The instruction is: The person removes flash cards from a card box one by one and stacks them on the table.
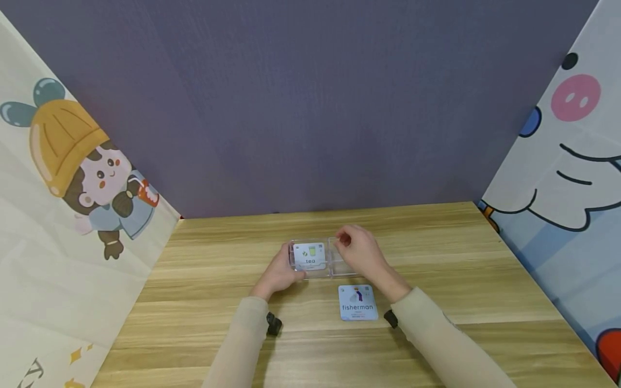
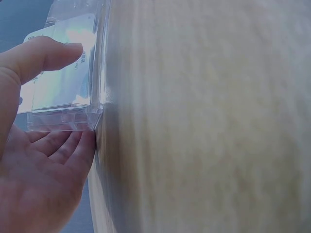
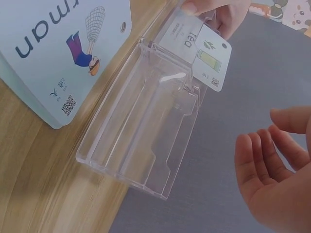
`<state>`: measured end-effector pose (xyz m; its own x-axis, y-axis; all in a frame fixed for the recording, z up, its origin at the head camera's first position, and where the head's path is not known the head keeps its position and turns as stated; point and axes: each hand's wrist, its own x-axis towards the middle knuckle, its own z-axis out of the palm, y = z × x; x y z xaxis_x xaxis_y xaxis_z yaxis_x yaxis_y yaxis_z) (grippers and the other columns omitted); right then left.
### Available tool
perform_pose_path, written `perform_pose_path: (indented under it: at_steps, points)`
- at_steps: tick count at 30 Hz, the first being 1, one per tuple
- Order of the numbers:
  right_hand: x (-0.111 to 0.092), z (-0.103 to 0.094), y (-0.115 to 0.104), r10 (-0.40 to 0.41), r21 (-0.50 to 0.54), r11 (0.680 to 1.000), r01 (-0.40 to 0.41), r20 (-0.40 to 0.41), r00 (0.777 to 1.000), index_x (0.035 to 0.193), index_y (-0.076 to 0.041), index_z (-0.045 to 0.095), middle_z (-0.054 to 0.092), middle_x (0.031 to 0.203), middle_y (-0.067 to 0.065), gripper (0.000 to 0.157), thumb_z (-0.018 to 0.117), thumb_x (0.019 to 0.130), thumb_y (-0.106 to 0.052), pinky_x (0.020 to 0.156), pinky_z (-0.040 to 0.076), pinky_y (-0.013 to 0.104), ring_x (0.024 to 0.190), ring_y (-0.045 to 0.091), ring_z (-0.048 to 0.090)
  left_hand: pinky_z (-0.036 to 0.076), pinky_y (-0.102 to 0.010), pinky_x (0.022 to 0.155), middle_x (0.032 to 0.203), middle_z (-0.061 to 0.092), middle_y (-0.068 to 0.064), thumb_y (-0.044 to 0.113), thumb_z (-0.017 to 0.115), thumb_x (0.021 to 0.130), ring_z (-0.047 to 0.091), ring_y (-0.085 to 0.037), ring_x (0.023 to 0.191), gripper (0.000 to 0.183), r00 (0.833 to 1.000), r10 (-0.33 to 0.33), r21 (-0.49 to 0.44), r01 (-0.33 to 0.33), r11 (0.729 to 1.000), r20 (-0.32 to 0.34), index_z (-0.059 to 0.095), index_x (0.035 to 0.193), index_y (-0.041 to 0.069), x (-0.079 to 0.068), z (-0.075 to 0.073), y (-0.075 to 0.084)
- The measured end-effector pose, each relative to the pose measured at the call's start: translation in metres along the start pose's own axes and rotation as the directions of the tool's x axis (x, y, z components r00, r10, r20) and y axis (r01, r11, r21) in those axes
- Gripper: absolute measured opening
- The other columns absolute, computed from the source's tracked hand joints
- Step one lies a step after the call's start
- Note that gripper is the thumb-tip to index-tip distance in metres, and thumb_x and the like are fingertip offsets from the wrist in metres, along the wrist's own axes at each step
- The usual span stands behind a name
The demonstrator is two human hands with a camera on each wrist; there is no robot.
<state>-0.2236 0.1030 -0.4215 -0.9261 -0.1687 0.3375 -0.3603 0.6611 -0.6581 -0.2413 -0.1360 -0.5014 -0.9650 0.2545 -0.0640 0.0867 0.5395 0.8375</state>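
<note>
A clear plastic card holder (image 1: pixel 339 268) with two compartments stands on the table. My left hand (image 1: pixel 277 274) grips its left end; in the left wrist view the thumb lies across the front and the fingers (image 2: pixel 73 148) reach behind. A white "tea" card (image 1: pixel 309 254) sits in the left compartment. In the right wrist view the right compartment (image 3: pixel 141 131) holds no card. My right hand (image 1: pixel 361 252) hovers by that compartment, its fingers loosely curled around nothing. Nearer me lies a stack of cards, a "fisherman" card (image 1: pixel 358 303) on top.
The wood-grain table (image 1: pixel 204 323) reaches back to a dark grey-blue panel (image 1: pixel 310 108). Cartoon-printed sheets flank it, with a child figure (image 1: pixel 102 178) on the left and a pink-snouted animal (image 1: pixel 575 98) on the right.
</note>
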Motion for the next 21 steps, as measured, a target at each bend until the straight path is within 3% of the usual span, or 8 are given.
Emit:
perform_pose_path:
  at_steps: [21]
  points:
    - [0.0088,0.0079,-0.0046,-0.018,0.011,1.0,0.018,0.0,1.0,0.1,-0.003,0.073,0.068,0.089,0.004,0.012,0.073,0.088,-0.007,0.074,0.056,0.032,0.081,0.018,0.063,0.046,-0.049,0.105,0.126,0.061,-0.015,0.004,0.083,0.071,0.061,-0.029,0.11,0.1,1.0,-0.009,-0.002,0.009,1.0,-0.008,0.028,0.154,-0.002,-0.0003,-0.0002,0.0003]
